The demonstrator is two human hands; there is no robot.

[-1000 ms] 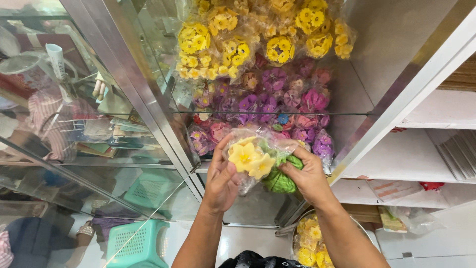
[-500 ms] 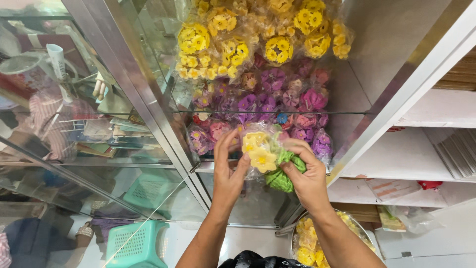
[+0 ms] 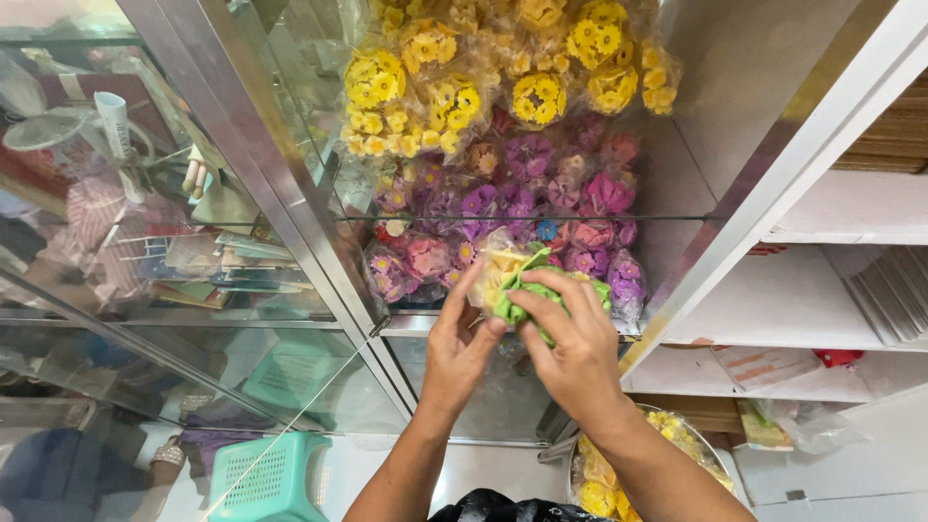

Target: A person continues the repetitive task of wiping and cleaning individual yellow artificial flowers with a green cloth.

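Both my hands hold a clear plastic packet of yellow and green artificial flowers (image 3: 509, 280) at the front edge of a glass shelf (image 3: 425, 324) inside a display cabinet. My left hand (image 3: 456, 343) grips the packet's left side with fingers pointing up. My right hand (image 3: 570, 338) covers its right side, fingers curled over the green part. Just behind the packet lie bagged pink and purple flowers (image 3: 541, 208), and bagged yellow flowers (image 3: 503, 72) fill the shelf above.
A metal cabinet frame (image 3: 290, 203) runs diagonally at left, with a reflecting glass door (image 3: 145, 290) beside it. White shelves (image 3: 851, 290) stand at right. Below are a teal plastic stool (image 3: 266, 478) and a bowl of yellow flower packets (image 3: 599, 478).
Both hands have pushed the packet up and further into the shelf. The right hand has turned over it, so the green part faces up and less yellow shows.
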